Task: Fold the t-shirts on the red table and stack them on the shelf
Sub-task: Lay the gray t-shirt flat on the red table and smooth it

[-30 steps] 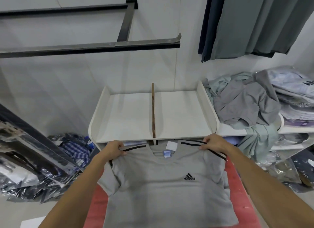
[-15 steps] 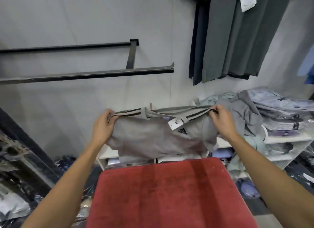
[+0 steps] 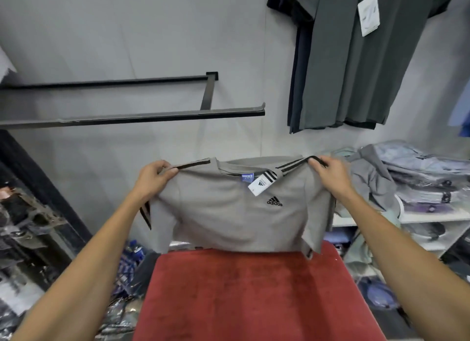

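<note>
The red table (image 3: pixel 254 295) fills the lower middle of the view, and its top is bare. Above its far edge hangs a grey t-shirt (image 3: pixel 229 208), held up in the air with its front toward the camera; only its lower hem comes close to the table edge. The shirt has black stripes along the shoulders and a small black logo on the chest. Behind it on the right is a white shelf (image 3: pixel 432 216) with packed clothes. On the wall is a black metal rail (image 3: pixel 132 115), and dark shirts (image 3: pixel 356 61) hang at the upper right. The left hand (image 3: pixel 155 175) pinches the left shoulder with curled fingers, and the right hand (image 3: pixel 328 173) pinches the right shoulder likewise. A white tag (image 3: pixel 259 185) hangs from the collar.
</note>
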